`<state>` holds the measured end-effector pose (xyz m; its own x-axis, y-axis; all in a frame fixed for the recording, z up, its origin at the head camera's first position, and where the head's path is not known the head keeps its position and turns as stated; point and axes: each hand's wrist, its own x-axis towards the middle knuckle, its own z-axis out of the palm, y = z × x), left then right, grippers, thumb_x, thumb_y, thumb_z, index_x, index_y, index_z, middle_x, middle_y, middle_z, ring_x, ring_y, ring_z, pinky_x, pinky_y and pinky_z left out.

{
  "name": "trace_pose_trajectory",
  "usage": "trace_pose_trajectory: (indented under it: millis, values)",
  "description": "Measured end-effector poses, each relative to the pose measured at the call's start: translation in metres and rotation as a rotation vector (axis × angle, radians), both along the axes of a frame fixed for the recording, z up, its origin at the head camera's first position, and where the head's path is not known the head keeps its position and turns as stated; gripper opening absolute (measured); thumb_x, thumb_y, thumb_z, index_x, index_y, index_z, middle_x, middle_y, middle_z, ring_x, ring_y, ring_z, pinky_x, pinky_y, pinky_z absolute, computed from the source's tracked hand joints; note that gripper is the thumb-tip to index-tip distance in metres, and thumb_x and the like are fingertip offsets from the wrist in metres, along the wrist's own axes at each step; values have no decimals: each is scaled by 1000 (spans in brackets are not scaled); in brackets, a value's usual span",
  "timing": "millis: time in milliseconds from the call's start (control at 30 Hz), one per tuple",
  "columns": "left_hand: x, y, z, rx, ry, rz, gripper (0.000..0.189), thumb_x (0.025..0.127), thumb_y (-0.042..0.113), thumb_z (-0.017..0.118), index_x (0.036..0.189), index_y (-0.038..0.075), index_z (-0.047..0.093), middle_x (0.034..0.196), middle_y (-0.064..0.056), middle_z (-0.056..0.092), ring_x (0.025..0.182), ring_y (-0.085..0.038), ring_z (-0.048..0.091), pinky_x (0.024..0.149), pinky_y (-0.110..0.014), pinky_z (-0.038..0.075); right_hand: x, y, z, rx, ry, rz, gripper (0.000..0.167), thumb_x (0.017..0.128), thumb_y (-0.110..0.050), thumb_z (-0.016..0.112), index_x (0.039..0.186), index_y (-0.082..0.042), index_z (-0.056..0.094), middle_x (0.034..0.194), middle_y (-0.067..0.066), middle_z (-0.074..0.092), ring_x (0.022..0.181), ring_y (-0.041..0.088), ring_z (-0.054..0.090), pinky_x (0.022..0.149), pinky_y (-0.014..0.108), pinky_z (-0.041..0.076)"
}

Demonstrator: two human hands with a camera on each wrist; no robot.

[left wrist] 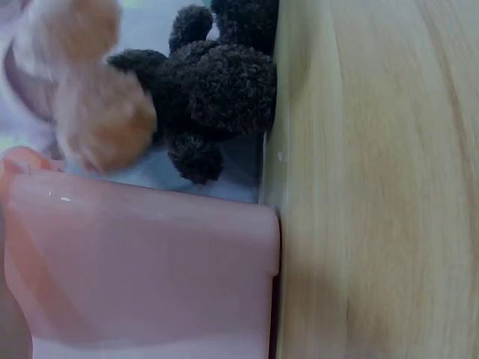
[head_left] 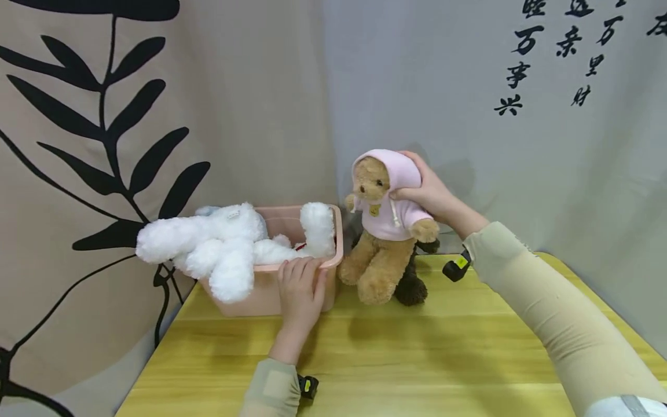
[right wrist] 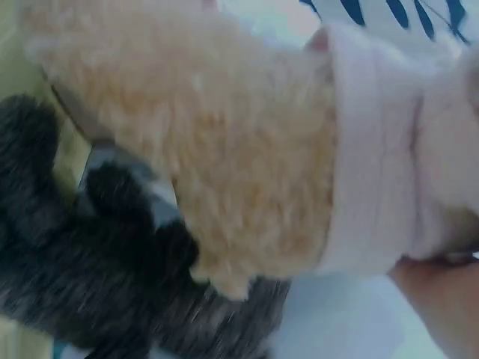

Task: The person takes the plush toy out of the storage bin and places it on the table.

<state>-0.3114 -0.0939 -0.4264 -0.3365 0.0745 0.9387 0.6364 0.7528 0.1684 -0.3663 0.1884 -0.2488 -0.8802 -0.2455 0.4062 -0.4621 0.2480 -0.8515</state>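
Sleeve (head_left: 537, 301), 4 o'clock; right hand (head_left: 429, 194) clamped on bear (head_left: 383, 260), long axis 12–6, facing 8; left hand (head_left: 301, 295) grips bin (head_left: 266, 294).

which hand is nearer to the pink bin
The left hand: it grips the pink bin at its front rim. The right hand is off to the bin's right, holding the teddy bear in the hoodie.

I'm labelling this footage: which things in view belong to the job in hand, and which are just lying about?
Seemingly in the job:
bear in pink hoodie, held by the right hand
pink bin, left hand on its rim
white plush, in the bin and over its rim

Apparently just around:
dark plush, behind the bear and in neither hand (might count too)
table
printed backdrop
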Motion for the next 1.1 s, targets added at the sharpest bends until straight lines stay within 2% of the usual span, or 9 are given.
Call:
trace_pose_trajectory:
  millis: [100, 200, 333, 467, 567, 700, 867, 967, 1100]
  values:
    - [-2, -3, 4, 1, 18, 4, 20, 93, 25, 59, 100, 9, 67, 97, -7, 64, 95, -30, 55, 94, -53, 33, 10, 27, -14, -30, -18, 2, 83, 78, 1, 70, 148, -20, 31, 131, 10, 42, 108, 23, 47, 90, 35, 40]
    - [-3, -6, 7, 1, 27, 6, 20, 92, 25, 59, 100, 8, 67, 97, -8, 64, 95, -31, 55, 94, -54, 32, 21, 48, -42, -22, -15, 17, 84, 77, 4, 69, 148, -17, 31, 128, 8, 43, 105, 19, 49, 87, 29, 41]
    - [-2, -8, 9, 15, 21, 5, 20, 93, 24, 58, 100, 8, 67, 98, -8, 64, 97, -32, 55, 95, -54, 31, 30, 67, -82, 2, -22, 73, 90, 75, 6, 70, 150, -17, 27, 133, 7, 40, 106, 21, 49, 86, 30, 43]
    - [-1, -7, 8, 32, 13, 0, 20, 93, 24, 57, 101, 8, 67, 100, -8, 63, 98, -32, 54, 97, -54, 29, 32, 81, -103, -20, -27, 125, 95, 75, 9, 69, 153, -18, 22, 137, 5, 37, 109, 24, 48, 85, 31, 45]
    - [0, -6, 7, 30, 7, -1, 20, 94, 24, 57, 102, 8, 67, 100, -8, 63, 99, -32, 54, 97, -54, 29, 35, 92, -105, -28, -38, 155, 92, 77, 7, 69, 153, -19, 23, 135, 3, 38, 110, 21, 48, 84, 30, 46]
    - [2, -4, 5, 33, 6, -5, 21, 93, 24, 57, 102, 7, 67, 99, -9, 63, 98, -33, 54, 97, -54, 29, 40, 102, -94, 49, -53, 133, 73, 87, -10, 68, 149, -10, 29, 134, 9, 42, 111, 19, 50, 87, 30, 46]
    - [2, 0, 5, 28, -5, -19, 21, 93, 23, 58, 102, 7, 67, 100, -9, 63, 100, -33, 53, 98, -54, 28, 49, 105, -76, 296, -11, -62, 68, 88, -24, 69, 145, -5, 37, 133, 20, 48, 114, 32, 51, 93, 47, 41]
    - [1, 3, 3, 19, -14, -23, 21, 93, 23, 58, 103, 7, 67, 101, -9, 63, 100, -33, 53, 98, -54, 28, 58, 99, -72, 495, 28, -199, 78, 82, -35, 76, 144, -5, 39, 134, 22, 49, 116, 39, 50, 93, 57, 40]
    - [0, 5, -1, 8, -20, -18, 21, 94, 24, 57, 102, 7, 67, 100, -9, 63, 99, -33, 53, 97, -54, 29, 74, 88, -73, 733, 81, -346, 102, 69, -57, 80, 146, -8, 37, 135, 23, 47, 113, 42, 53, 85, 61, 44]
